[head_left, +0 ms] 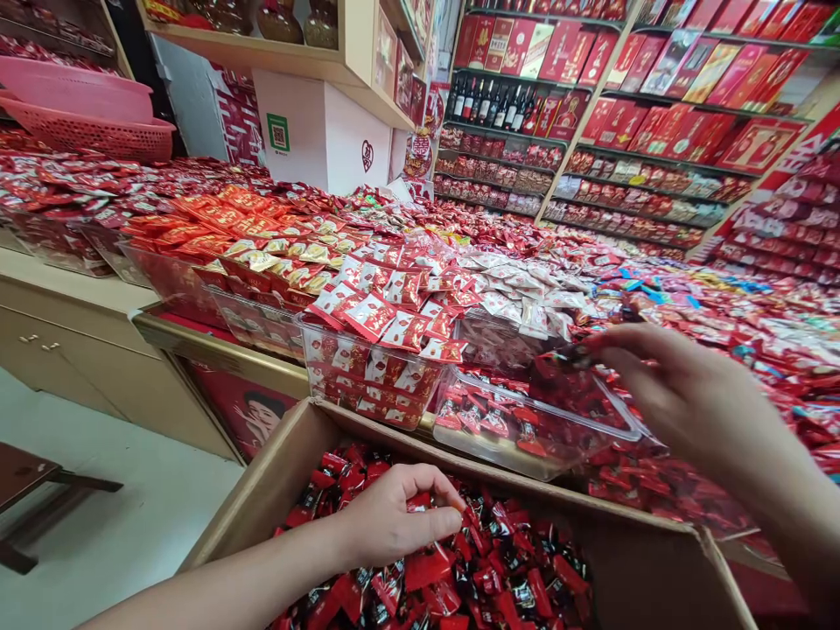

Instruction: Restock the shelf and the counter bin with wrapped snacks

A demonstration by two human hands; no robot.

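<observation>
A cardboard box in front of me holds a heap of red-and-black wrapped candies. My left hand is over this heap, its thumb and forefinger curled together on a red wrapped candy at the fingertips. Above a clear plastic bin, my right hand pinches a dark red wrapped candy, which is partly blurred. Red wrapped candies lie low in that bin. Beside it on the left, another clear bin is piled high with white-and-red packets.
Bins of orange packets and white packets spread across the display. Pink baskets stand at the back left. Shelves at the back carry wine bottles and red boxes. A dark stool is on the floor at left.
</observation>
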